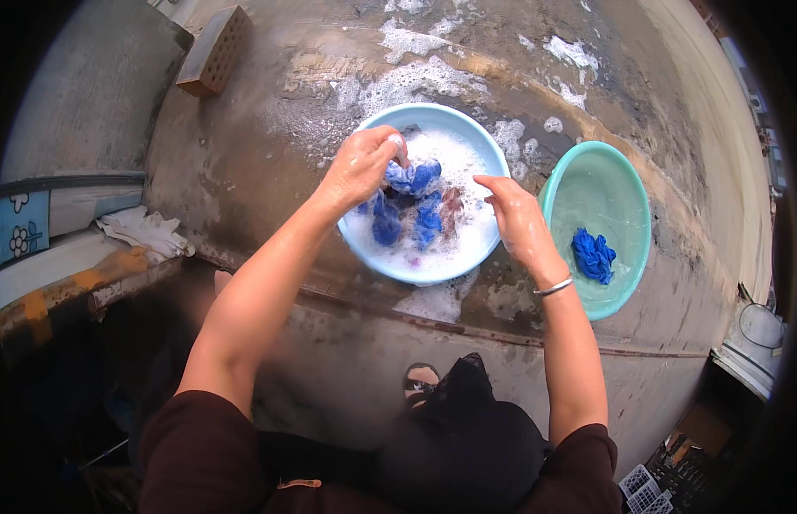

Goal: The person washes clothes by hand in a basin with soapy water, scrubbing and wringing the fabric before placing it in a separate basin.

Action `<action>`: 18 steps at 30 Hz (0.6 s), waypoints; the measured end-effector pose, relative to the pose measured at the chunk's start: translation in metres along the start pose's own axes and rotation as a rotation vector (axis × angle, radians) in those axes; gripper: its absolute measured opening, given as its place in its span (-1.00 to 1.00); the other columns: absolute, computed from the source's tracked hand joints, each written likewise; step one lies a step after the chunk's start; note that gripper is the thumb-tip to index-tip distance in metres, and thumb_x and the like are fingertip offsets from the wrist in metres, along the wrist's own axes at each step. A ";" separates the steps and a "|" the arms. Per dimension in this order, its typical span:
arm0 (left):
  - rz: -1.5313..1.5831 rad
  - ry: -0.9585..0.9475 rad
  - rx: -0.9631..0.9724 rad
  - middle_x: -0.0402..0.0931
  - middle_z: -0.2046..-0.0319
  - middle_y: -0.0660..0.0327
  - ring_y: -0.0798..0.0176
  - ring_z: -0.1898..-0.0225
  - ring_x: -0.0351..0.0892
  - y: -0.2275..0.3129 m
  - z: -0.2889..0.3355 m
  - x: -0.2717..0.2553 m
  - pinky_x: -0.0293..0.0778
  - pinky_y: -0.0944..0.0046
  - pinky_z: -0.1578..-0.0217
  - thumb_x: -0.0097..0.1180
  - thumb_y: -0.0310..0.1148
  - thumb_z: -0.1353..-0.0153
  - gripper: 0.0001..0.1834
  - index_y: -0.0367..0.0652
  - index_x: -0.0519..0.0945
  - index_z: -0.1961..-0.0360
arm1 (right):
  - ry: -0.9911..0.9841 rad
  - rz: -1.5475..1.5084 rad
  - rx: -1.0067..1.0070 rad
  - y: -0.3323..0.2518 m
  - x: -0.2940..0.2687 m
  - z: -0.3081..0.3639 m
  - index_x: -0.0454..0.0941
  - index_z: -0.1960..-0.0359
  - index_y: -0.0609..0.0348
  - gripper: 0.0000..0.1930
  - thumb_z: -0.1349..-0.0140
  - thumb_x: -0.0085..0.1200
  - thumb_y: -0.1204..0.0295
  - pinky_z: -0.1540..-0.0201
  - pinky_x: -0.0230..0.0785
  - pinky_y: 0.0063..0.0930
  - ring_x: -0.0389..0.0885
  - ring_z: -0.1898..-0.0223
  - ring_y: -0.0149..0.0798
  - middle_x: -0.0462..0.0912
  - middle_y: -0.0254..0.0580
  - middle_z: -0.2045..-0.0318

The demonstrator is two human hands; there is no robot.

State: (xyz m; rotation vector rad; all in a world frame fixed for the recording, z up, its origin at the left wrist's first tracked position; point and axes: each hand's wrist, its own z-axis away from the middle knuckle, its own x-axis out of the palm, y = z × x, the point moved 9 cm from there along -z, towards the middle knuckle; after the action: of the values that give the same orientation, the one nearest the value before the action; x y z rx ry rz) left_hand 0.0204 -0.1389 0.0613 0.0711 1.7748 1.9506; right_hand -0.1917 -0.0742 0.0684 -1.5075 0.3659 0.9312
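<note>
A light blue basin [383, 267] of sudsy water stands in front of me. My left hand [364, 164] is closed over its left part, gripping a wet blue cloth [415, 177]. The cloth's lower folds hang into the white foam, and a dark brownish patch shows beside them. Foam clings to the back of my left fingers. My right hand [520, 224] hovers at the basin's right rim with fingers partly stretched and nothing visible in it. A silver bracelet [554, 288] circles my right wrist. In the green basin [642, 214] to the right, a crumpled blue cloth [594, 255] lies in clear-looking water.
The wet concrete ground [270, 171] carries patches of foam [424, 79] behind the blue basin. A holed brick [215, 51] lies at the far left. A white rag [146, 233] rests on a ledge at left. White crates [645, 490] sit at lower right.
</note>
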 end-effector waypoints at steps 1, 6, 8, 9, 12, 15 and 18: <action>0.256 0.037 -0.118 0.54 0.47 0.22 0.37 0.32 0.52 0.001 -0.006 0.001 0.41 0.31 0.13 -0.11 -0.40 -0.24 -0.78 -0.28 0.55 0.43 | 0.037 0.110 -0.021 0.001 0.023 -0.010 0.50 -0.01 0.14 -0.68 -0.18 0.02 0.55 -0.03 0.39 -0.18 0.54 0.01 0.09 0.54 0.11 0.05; -0.375 -0.078 -0.071 0.57 0.27 -0.10 -0.10 0.20 0.56 -0.010 -0.004 0.027 0.44 0.06 0.10 0.12 -0.25 -0.10 -0.67 -0.26 0.56 0.18 | -0.117 0.262 0.139 0.027 0.051 -0.033 0.49 0.29 0.23 -0.89 -0.21 0.01 0.46 0.13 0.37 -0.11 0.53 0.18 0.09 0.58 0.04 0.29; -0.646 -0.182 -0.010 0.55 0.24 -0.12 -0.12 0.16 0.54 -0.047 0.016 0.044 0.42 0.04 0.08 0.16 -0.27 -0.05 -0.66 -0.28 0.55 0.19 | 0.037 0.206 0.057 -0.003 0.025 -0.028 0.45 0.37 0.25 -0.90 -0.19 0.04 0.46 0.15 0.35 -0.09 0.52 0.22 0.10 0.56 0.03 0.32; -0.492 -0.126 0.011 0.55 0.25 -0.11 -0.12 0.16 0.54 -0.044 0.012 0.039 0.42 0.03 0.08 0.17 -0.29 -0.04 -0.67 -0.28 0.55 0.20 | 0.150 0.112 -0.019 -0.008 0.003 -0.020 0.44 0.33 0.27 -0.85 -0.27 0.03 0.42 0.17 0.37 -0.19 0.55 0.27 -0.09 0.54 -0.10 0.39; -0.119 -0.021 0.018 0.51 0.34 0.04 0.07 0.22 0.52 -0.029 0.003 0.020 0.40 0.12 0.16 0.14 -0.36 -0.03 -0.73 -0.27 0.52 0.25 | 0.190 -0.562 0.132 0.000 -0.018 -0.002 0.41 0.24 0.25 -0.82 -0.36 -0.01 0.37 0.19 0.37 -0.34 0.49 0.30 -0.32 0.49 -0.26 0.42; 0.153 -0.096 -0.078 0.40 0.38 0.21 0.35 0.33 0.36 0.020 -0.006 0.007 0.33 0.32 0.27 0.09 -0.40 -0.07 -0.75 -0.26 0.44 0.23 | 0.245 -0.581 0.174 -0.027 -0.041 0.011 0.39 0.14 0.22 -0.82 -0.41 -0.06 0.35 0.17 0.34 -0.51 0.42 0.26 -0.48 0.49 -0.35 0.36; 0.240 -0.192 0.079 0.39 0.37 0.26 0.40 0.32 0.36 0.090 -0.006 0.010 0.34 0.38 0.27 0.07 -0.50 -0.08 -0.76 -0.26 0.40 0.19 | 0.400 -0.831 0.088 -0.072 -0.068 -0.001 0.38 0.05 0.22 -0.76 -0.33 0.07 0.39 0.20 0.35 -0.58 0.44 0.30 -0.51 0.50 -0.35 0.31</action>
State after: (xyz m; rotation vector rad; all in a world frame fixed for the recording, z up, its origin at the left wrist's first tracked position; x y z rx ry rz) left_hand -0.0197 -0.1430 0.1431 0.5025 1.7809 1.9585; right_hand -0.1830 -0.0815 0.1667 -1.5549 0.0354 -0.0420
